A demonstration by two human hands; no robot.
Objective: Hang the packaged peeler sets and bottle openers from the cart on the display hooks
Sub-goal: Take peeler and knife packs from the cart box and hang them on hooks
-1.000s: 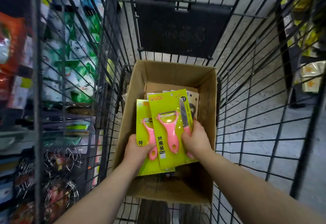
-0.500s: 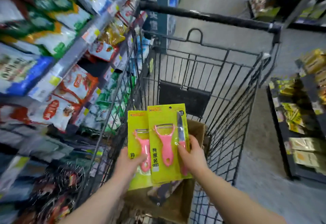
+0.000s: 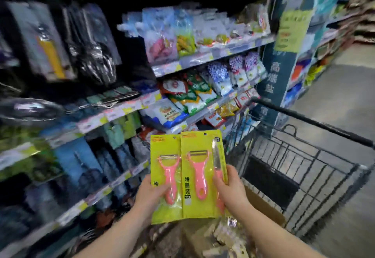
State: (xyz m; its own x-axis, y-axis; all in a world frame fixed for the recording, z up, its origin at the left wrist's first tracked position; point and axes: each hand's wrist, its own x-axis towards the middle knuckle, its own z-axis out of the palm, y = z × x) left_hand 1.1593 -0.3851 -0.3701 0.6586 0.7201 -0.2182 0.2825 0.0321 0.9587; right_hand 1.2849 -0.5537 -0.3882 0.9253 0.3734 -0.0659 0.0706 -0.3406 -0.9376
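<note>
- The left hand [image 3: 151,194] pinches the lower left part of the rear peeler set [image 3: 166,168], with the thumb across the card's face and the fingers hidden behind it.
- The right hand [image 3: 231,191] pinches the right edge of the front peeler set [image 3: 199,176] in the same way. Its thumb lies beside the pink handle of the small paring knife [image 3: 216,156] sealed in that pack.
- Between the hands, the two yellow cards overlap like a fan, the front one covering the rear one's right edge. This probably lets either hand peel one off alone.
- Both cards stand upright with the punched hole on top, so they are ready to slide onto a peg without turning.
- Holding them low on the card leaves the top edges free for that.
- Below and to the right of the right hand is the cardboard box [image 3: 261,207], which sits in the wire cart [image 3: 304,166]. More stock likely waits there.
- Beyond the left hand are the shelves [image 3: 121,111], and higher up are dark hanging packs [image 3: 91,54]. Blur hides the hooks themselves, so I cannot tell which peg is free.
</note>
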